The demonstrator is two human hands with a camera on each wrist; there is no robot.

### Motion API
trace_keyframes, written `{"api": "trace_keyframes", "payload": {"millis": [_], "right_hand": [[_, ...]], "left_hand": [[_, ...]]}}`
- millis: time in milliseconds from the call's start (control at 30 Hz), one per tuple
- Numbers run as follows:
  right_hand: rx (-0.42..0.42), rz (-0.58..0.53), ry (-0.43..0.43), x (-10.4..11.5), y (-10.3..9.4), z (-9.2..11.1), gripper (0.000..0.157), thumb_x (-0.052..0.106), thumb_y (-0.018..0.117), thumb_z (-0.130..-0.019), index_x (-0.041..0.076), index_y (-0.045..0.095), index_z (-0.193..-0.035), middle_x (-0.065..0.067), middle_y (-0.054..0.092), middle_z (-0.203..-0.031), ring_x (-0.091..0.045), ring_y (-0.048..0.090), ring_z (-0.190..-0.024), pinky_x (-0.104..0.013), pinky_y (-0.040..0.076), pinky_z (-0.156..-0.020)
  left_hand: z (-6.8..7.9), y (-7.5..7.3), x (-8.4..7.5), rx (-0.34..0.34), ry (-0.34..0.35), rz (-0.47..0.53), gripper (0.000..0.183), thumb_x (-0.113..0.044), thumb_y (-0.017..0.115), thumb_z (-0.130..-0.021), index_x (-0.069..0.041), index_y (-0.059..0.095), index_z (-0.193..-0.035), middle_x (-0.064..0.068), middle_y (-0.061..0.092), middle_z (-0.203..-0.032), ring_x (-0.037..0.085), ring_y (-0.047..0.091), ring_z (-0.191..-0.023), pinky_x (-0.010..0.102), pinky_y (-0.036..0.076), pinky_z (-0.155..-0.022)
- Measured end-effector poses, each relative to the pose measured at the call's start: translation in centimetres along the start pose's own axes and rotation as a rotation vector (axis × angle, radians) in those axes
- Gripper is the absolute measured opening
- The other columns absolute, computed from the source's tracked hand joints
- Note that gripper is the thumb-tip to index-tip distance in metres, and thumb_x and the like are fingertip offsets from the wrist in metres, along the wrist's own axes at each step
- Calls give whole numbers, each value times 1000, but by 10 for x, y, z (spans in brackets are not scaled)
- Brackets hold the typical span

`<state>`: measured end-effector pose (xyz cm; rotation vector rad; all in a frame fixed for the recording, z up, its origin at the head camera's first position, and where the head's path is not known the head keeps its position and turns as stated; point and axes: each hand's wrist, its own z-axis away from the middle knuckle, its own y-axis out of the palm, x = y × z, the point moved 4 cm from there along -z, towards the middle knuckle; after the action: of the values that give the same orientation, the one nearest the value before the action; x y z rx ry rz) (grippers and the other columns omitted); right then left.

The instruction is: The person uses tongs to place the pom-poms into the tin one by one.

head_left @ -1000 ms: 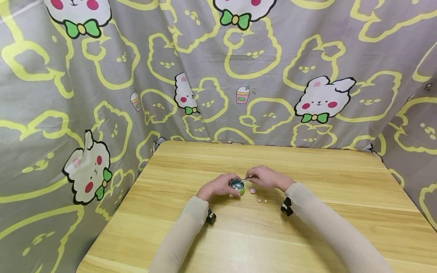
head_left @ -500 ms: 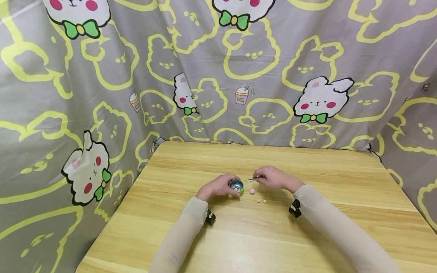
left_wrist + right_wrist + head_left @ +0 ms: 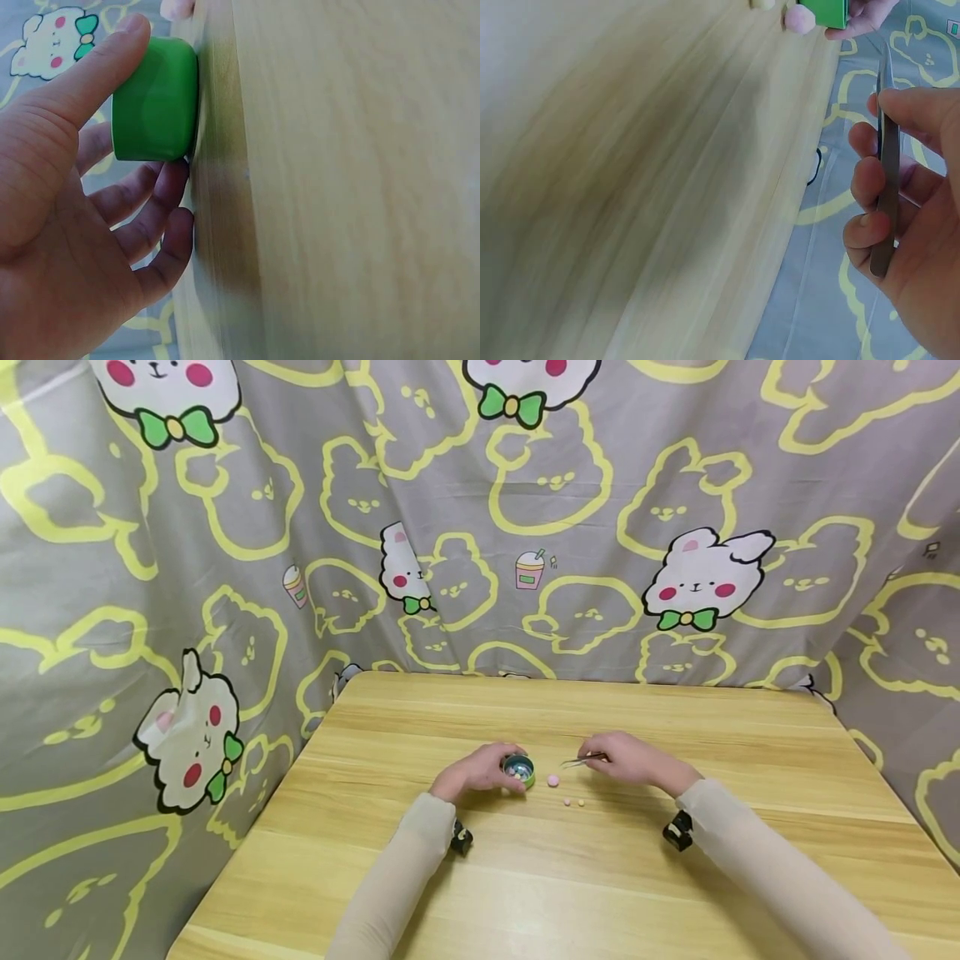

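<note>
My left hand [image 3: 480, 768] holds a small green container [image 3: 154, 101] upright on the table, thumb on one side and fingers on the other. Inside it lie several small coloured pieces, too small to make out singly in the head view. A pair of metal tweezers [image 3: 887, 187] is gripped between the thumb and curled fingers of my right hand [image 3: 628, 758]. Their tips point left, apart from the container, with nothing visible between them. Just right of the container rests a pink ball [image 3: 552, 781]. Closer to me lie a smaller pink ball [image 3: 567, 802] and a yellowish ball [image 3: 581, 803].
The wooden table [image 3: 480, 877] extends around both hands. A grey curtain [image 3: 450, 485] with yellow outlines and cartoon rabbits hangs behind it and along both sides. Each wrist wears a black camera, such as the right wrist camera [image 3: 678, 832].
My right hand has drawn the tweezers away from the container's opening, to the right and slightly nearer. The left hand and container stay in place; the loose balls have not moved.
</note>
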<state>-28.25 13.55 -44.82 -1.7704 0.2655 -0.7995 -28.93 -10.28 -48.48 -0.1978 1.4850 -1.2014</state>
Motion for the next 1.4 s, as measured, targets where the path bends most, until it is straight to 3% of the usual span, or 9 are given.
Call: {"api": "trace_keyframes", "payload": {"millis": [333, 567, 1400], "right_hand": [[-15, 38, -32, 1, 0, 26, 8, 14, 62, -92, 15, 69, -97, 6, 61, -88, -5, 55, -78, -29, 48, -67], [5, 35, -25, 4, 2, 36, 10, 12, 63, -91, 14, 69, -99, 5, 61, -89, -5, 54, -78, -30, 47, -67], [20, 21, -43, 2, 16, 43, 10, 12, 65, -89, 15, 68, -98, 8, 61, -90, -5, 56, -80, -31, 49, -69]], "left_hand": [[0, 0, 1, -6, -5, -6, 62, -33, 78, -79, -14, 53, -132, 0, 57, -120, 14, 53, -106, 31, 41, -92], [0, 1, 1, -5, 28, -23, 62, -31, 76, -80, -9, 51, -132, 1, 57, -119, 15, 53, -105, 31, 42, -91], [-1, 0, -2, -6, -6, -12, 61, -33, 78, -78, -14, 53, -131, 0, 58, -120, 15, 53, -107, 31, 41, -92]]}}
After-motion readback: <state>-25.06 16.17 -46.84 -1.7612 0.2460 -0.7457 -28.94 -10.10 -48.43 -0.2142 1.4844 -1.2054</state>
